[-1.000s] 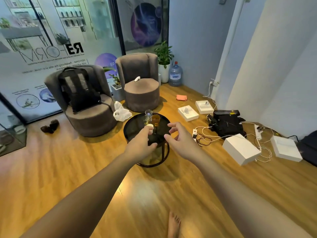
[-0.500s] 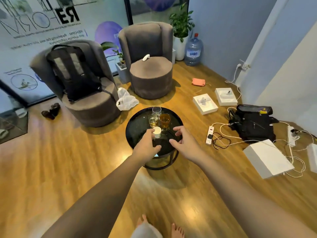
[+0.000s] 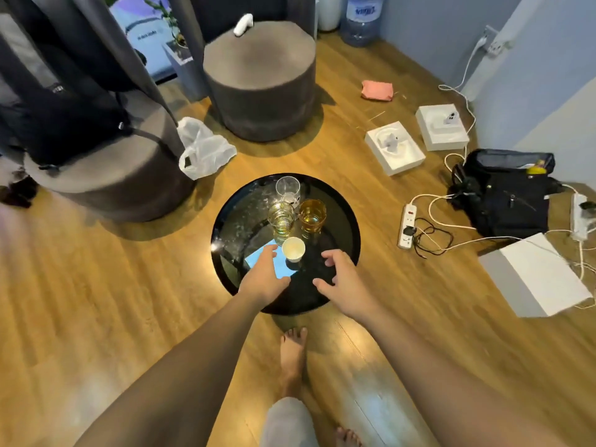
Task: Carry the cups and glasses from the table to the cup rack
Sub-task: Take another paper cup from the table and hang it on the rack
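Now reaching in, nothing lifted yet. Left hand (image 3: 263, 279) and right hand (image 3: 343, 280) both spread wide, empty, flanking white paper cup (image 3: 293, 249) on round black surface (image 3: 345, 221). Green-tinted glass (image 3: 281, 217), amber glass (image 3: 312, 215), clear glass (image 3: 287, 187) just behind cup. I'd pinch cup first, gently.

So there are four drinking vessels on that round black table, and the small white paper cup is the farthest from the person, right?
Not quite. In the head view the white paper cup is the nearest of the four on the round black table; the empty clear glass stands farthest.
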